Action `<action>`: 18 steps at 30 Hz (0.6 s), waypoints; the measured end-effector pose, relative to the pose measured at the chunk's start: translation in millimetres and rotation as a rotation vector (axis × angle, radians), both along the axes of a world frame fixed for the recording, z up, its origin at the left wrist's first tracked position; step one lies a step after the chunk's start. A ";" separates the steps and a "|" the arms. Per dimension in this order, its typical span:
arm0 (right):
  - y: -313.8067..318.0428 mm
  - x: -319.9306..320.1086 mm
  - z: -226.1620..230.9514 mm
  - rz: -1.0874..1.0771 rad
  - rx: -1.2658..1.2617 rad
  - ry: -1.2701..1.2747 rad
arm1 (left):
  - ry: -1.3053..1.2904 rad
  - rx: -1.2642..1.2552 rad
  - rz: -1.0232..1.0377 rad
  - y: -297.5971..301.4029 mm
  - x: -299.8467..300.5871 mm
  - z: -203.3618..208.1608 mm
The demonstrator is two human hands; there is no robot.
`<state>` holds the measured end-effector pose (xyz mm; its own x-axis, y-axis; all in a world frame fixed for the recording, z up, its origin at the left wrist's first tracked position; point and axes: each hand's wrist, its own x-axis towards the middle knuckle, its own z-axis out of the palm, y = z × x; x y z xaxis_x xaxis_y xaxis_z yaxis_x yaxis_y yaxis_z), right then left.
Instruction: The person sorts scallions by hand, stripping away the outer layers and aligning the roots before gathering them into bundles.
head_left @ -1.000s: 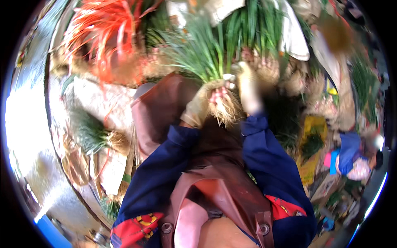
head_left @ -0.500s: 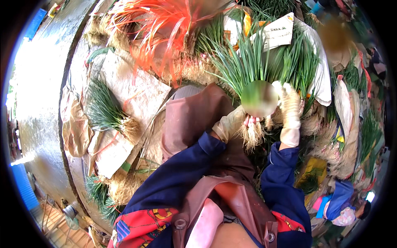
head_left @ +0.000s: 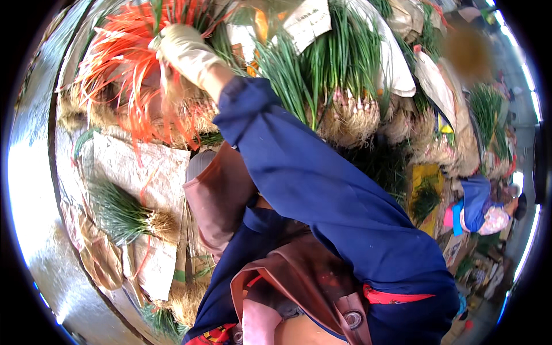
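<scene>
My right arm reaches across to the upper left. Its gloved hand [head_left: 185, 53] is closed around some strands in a heap of red plastic strips [head_left: 118, 60]. My left hand is hidden behind the right sleeve; only part of the left sleeve [head_left: 253, 244] shows below it. Just beyond the right sleeve, green spring onion leaves [head_left: 283, 72] run down behind the cloth, their lower ends covered. Beside them lies a row of spring onions [head_left: 351, 112] with pinkish bulbs and pale hairy roots.
A tied bunch of spring onions [head_left: 123, 213] lies on pale sacking [head_left: 135, 161] at the left. White sacks [head_left: 391, 57] rest behind the row. Another person in blue [head_left: 478, 201] is at the right. A wet grey floor [head_left: 34, 190] runs along the left edge.
My right hand has left the bunch both hands were at and swung left to the red strips. My left hand has become hidden. The whole view has shifted.
</scene>
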<state>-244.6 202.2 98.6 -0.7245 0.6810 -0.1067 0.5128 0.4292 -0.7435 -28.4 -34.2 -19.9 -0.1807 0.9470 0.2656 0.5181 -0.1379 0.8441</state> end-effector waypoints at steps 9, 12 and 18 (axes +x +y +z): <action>45.3 292.7 -9.8 -0.409 -0.044 0.109 | -1.960 -0.245 -0.458 73.2 -7.9 -52.2; 43.8 372.5 -64.1 -0.553 0.204 -0.731 | -2.006 -0.220 -0.304 77.5 3.8 -35.6; 15.2 375.4 -131.3 -0.520 0.354 -0.666 | -1.968 -0.310 -0.438 83.9 10.5 -49.6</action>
